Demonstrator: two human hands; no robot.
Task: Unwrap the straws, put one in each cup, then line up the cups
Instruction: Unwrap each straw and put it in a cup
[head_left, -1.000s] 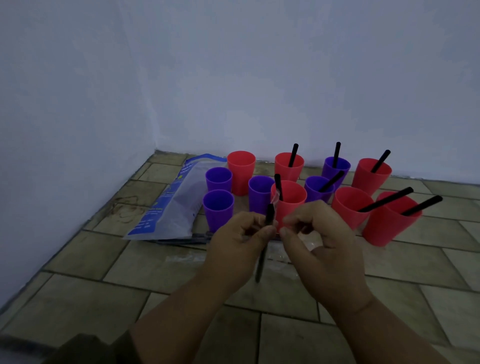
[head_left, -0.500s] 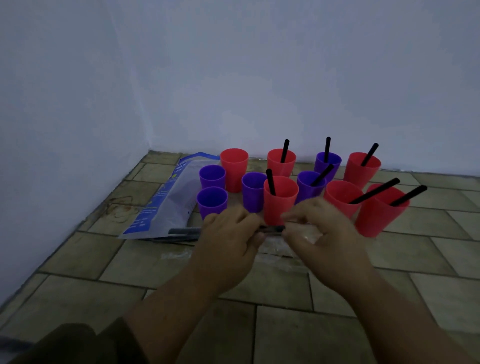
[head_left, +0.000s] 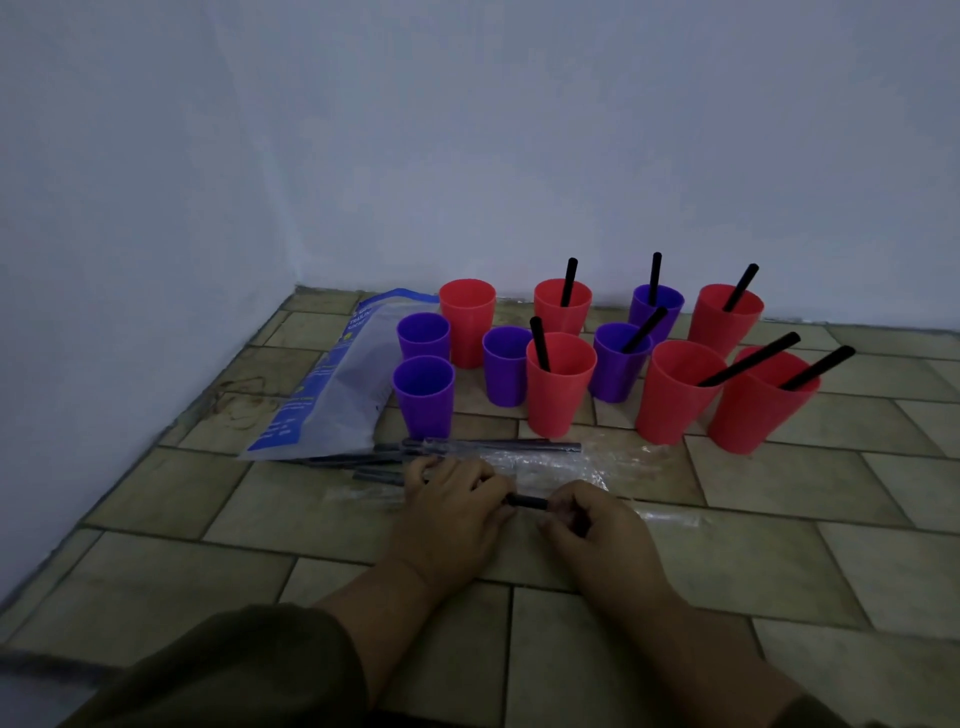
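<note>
Straw (head_left: 527, 501) lies level between both hands, low over the floor (head_left: 779, 561). Left hand (head_left: 452, 519) is curled round one end and right hand (head_left: 587, 525) pinches the other. Wrapped straws (head_left: 483, 446) and wrappers (head_left: 576, 462) are just beyond the hands. Cups (head_left: 558, 400) are farther beyond: seven have straws, four are empty. Bag (head_left: 332, 384) is beyond the left hand, to its left.

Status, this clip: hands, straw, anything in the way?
Left hand and right hand both grip one black straw. Four empty cups at left await straws. Wrapped straws and loose wrappers lie ahead of hands.
</note>
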